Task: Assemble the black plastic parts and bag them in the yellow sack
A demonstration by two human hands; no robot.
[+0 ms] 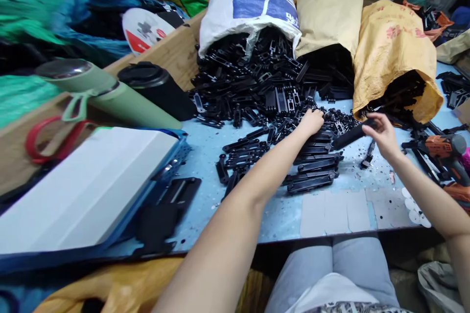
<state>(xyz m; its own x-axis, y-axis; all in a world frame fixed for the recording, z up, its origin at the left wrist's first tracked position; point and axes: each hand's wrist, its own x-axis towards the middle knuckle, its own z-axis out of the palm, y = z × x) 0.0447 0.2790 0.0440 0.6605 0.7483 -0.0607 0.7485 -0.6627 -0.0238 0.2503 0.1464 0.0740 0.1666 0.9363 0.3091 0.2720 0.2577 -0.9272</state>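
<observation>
My right hand [382, 133] grips the end of a flat black bar [350, 137], tilted above the table. My left hand [312, 121] reaches into a heap of small black parts [332, 120]; its fingertips are among the pieces, and whether they pinch one is too small to tell. Below the heap, long black folded arms [312, 176] lie in a stacked row. More black linkages [246, 151] are grouped to the left of my left forearm. A single small black part [368, 155] lies under my right hand.
Behind stand a white-blue sack [253, 0], a beige sack [328, 5] and a yellow sack [396, 49], with black parts at their mouths. An orange drill [440, 145] is at right. At left are a green bottle [125, 100], red scissors [58, 142] and a white box [91, 186].
</observation>
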